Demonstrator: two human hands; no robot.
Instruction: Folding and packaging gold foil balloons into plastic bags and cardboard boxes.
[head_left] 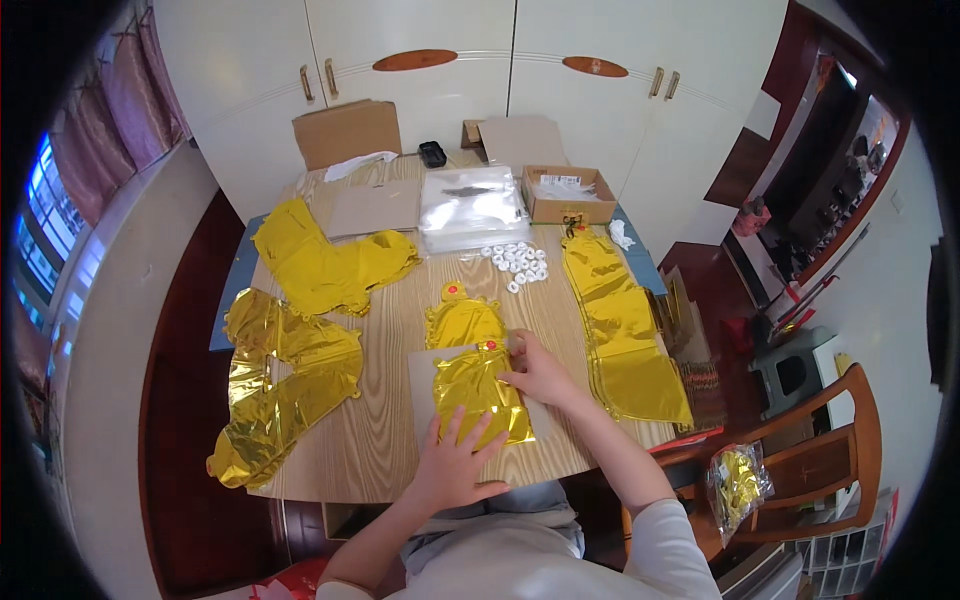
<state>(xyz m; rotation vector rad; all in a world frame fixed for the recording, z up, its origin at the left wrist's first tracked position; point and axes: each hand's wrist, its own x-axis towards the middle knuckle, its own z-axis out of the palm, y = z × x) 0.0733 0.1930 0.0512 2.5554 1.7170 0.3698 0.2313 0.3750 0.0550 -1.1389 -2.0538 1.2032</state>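
Down near the table's near edge: left hand (452,462) flat with fingers spread, pressing on the lower end of a folded gold foil balloon (478,392); right hand (540,374) just to the right, fingers bent and pinching the balloon's upper right edge beside a small red spot. Balloon lying on a grey sheet of card (422,380), in the middle of the near half of the wooden table (385,440). Just beyond, touching its far end, a second small gold foil balloon (462,318) with a red dot at its top. To the right, a long stack of gold foil balloons (622,330) running from the far side to the near right edge. To the left, a crumpled heap of gold foil (285,385) hanging over the table's left edge, and farther back another spread of gold foil (325,262). Past the middle, a cluster of small white rings (518,262), then a pile of clear plastic bags (470,208), with a flat brown card sheet (375,207) to its left. At the far right, an open cardboard box (568,193); at the far left, a cardboard flap (347,131) standing against white cabinet doors (420,50). Off the table at the near right, a wooden chair (810,450) bearing a clear bag of gold foil (738,485).
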